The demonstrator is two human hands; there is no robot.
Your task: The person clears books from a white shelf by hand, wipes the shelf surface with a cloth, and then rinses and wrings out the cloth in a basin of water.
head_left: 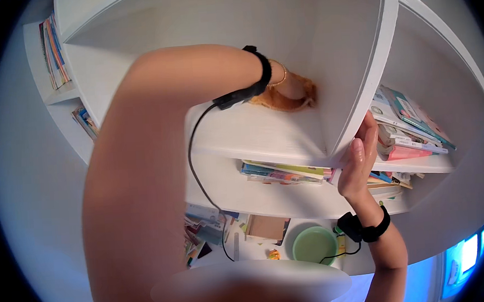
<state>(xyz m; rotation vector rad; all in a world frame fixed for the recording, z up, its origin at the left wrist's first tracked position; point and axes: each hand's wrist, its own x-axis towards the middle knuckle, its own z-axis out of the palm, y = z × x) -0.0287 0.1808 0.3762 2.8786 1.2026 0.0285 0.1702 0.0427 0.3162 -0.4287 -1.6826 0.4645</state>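
My left hand (292,87) reaches deep into a white shelf compartment (241,130), on an orange-brown cloth (275,100). The cloth is bunched under and around the hand, against the compartment's right side, and hides most of the fingers. Lower and to the right, my right hand (357,163) grips the white upright divider (377,54) near its lower front corner. Its thumb lies at the front, and its fingers reach up along the divider beside stacked books (403,122). Both wrists wear black bands with cables.
More books (287,171) lie on the shelf below. Lower down are a green basin (314,245), an open cardboard box (266,228), a small orange object (273,254) and a pile of books (205,231). Upright books (53,52) stand at the far left. A black cable (191,154) hangs from my left wrist.
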